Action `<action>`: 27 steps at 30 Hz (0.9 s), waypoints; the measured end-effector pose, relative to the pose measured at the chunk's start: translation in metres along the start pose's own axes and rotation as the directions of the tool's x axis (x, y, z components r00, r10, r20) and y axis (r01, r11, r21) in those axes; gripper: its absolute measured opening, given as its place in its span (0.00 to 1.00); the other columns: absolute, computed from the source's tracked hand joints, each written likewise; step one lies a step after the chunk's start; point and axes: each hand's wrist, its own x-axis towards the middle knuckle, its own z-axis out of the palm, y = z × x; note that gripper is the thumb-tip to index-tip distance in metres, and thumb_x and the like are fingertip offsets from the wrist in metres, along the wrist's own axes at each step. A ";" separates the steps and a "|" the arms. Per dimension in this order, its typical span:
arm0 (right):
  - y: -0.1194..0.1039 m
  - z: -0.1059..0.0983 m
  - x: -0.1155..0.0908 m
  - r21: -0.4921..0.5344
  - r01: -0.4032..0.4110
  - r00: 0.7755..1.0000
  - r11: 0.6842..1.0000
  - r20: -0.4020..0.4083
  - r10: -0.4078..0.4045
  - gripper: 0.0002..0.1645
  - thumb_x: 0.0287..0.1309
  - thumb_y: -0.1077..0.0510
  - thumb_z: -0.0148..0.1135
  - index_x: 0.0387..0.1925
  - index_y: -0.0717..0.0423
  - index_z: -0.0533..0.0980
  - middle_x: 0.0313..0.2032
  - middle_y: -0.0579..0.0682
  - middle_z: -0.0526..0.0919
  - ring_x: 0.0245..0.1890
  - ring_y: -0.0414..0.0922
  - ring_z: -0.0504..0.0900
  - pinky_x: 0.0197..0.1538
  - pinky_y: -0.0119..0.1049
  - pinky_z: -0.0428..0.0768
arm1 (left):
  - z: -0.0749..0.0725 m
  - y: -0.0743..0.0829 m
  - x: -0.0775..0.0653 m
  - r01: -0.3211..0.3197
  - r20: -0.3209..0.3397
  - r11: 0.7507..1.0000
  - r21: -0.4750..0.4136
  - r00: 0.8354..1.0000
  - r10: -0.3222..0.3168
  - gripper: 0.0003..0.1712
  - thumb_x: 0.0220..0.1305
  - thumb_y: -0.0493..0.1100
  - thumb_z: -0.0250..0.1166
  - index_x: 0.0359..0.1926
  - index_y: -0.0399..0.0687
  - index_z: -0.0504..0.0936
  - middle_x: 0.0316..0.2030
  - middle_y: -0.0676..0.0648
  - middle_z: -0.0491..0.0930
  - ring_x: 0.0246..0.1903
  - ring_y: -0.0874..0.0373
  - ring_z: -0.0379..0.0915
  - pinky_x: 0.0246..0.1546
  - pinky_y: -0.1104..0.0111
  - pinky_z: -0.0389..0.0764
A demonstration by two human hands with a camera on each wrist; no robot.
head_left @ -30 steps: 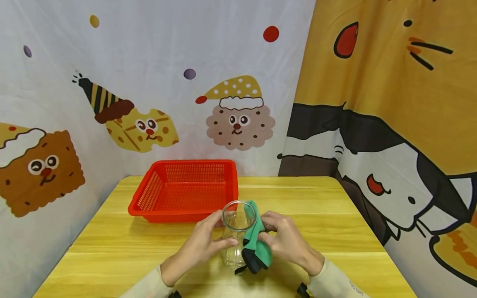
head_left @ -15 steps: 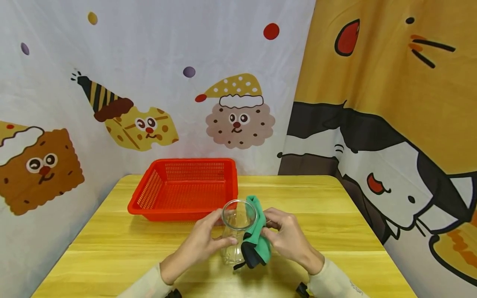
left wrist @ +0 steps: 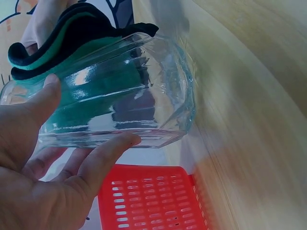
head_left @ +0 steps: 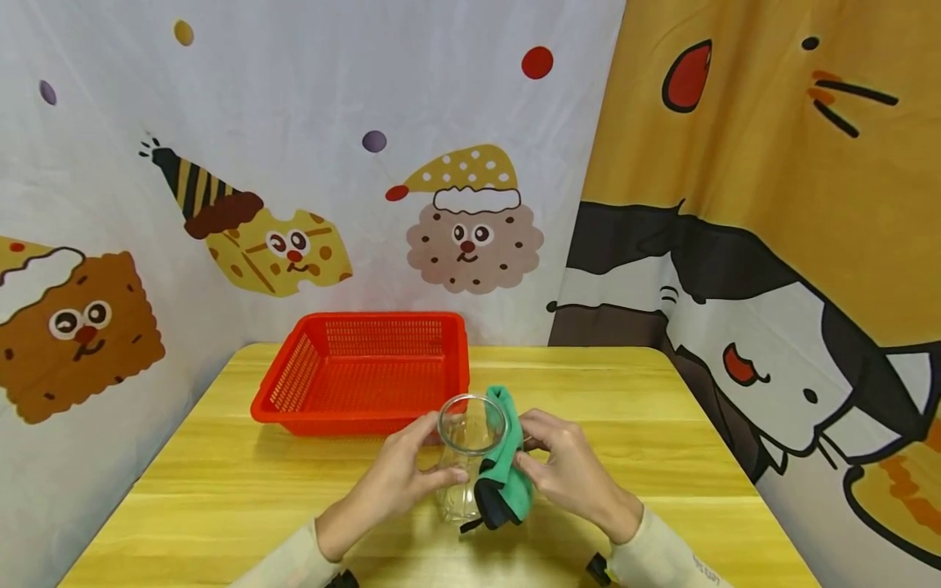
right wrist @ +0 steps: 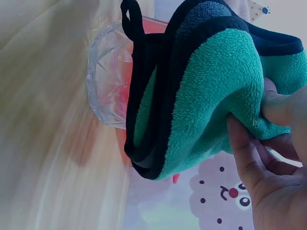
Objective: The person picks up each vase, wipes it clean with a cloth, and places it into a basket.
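A clear, faceted glass jar (head_left: 459, 500) with a round open mouth is near the front middle of the table. My left hand (head_left: 400, 469) grips it from the left, thumb on the near side and fingers round the far side. Against the jar's right side is a folded green towel (head_left: 507, 469) with black edging and a hanging loop. My right hand (head_left: 569, 474) pinches this towel between thumb and fingers. In the left wrist view the towel (left wrist: 72, 40) shows through the glass. Whether the jar's base touches the table cannot be told.
Behind and left of the jar a red plastic basket (head_left: 382, 425) with slotted walls stands on the yellow wood-grain table (head_left: 617, 408). Curtains with cartoon prints (head_left: 470, 245) hang beyond the table's back and side edges.
Between one second and half a second ago, my right hand and the towel shifted slightly up along the jar's side. The left hand keeps its grip on the jar.
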 end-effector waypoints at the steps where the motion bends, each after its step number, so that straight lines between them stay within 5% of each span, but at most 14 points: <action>1: -0.001 0.000 0.000 -0.009 0.007 1.000 1.000 0.002 -0.007 0.25 0.61 0.80 0.75 0.55 0.59 0.92 0.49 0.47 0.95 0.45 0.37 0.94 0.48 0.30 0.97 | 0.000 0.000 0.000 0.001 0.000 1.000 0.001 1.000 -0.001 0.39 0.68 0.51 0.87 0.75 0.54 0.81 0.64 0.43 0.93 0.63 0.39 0.93 0.67 0.39 0.93; 13: -0.005 -0.002 0.002 -0.115 0.051 0.998 0.992 0.051 -0.045 0.21 0.61 0.77 0.78 0.52 0.60 0.92 0.47 0.48 0.93 0.41 0.33 0.92 0.45 0.25 0.95 | 0.002 -0.001 -0.002 -0.002 -0.014 1.000 0.011 1.000 0.002 0.40 0.68 0.53 0.86 0.76 0.56 0.81 0.64 0.44 0.93 0.62 0.40 0.93 0.67 0.39 0.93; 27: -0.007 -0.001 0.006 -0.200 0.120 0.987 0.972 0.130 -0.095 0.19 0.62 0.78 0.79 0.53 0.66 0.92 0.46 0.52 0.91 0.41 0.40 0.95 0.46 0.21 0.93 | 0.002 -0.002 -0.001 -0.003 -0.012 1.000 0.007 1.000 0.003 0.41 0.68 0.53 0.86 0.77 0.52 0.81 0.64 0.44 0.93 0.63 0.41 0.93 0.67 0.39 0.94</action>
